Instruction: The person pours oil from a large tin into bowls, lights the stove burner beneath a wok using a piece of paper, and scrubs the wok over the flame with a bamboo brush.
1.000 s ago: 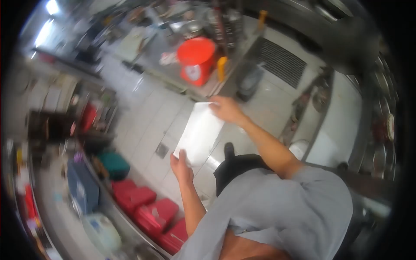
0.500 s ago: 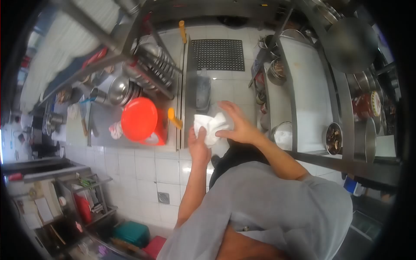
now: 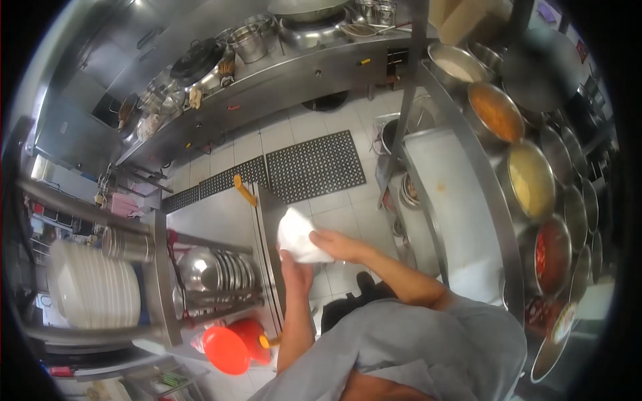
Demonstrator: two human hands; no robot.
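Note:
A white, folded-looking piece of cloth or paper (image 3: 297, 237) is between my two hands; its exact material does not show. My left hand (image 3: 295, 271) grips its lower edge from below, thumb upward. My right hand (image 3: 334, 245) is closed on its right side, the fingers partly hidden behind it. Beneath the hands lie the tiled floor and the edge of a steel counter (image 3: 264, 240).
Left, a shelf holds stacked white plates (image 3: 93, 284) and metal bowls (image 3: 207, 271); a red-orange container (image 3: 227, 351) sits nearby. Ahead are black rubber mats (image 3: 314, 167) and a steel cooking range (image 3: 307, 70). Food bowls (image 3: 531, 179) line the right rack.
My view has swung up and forward, bringing the range and the food bowls into sight. The white piece looks flatter and less crumpled, and my right hand has closed on it.

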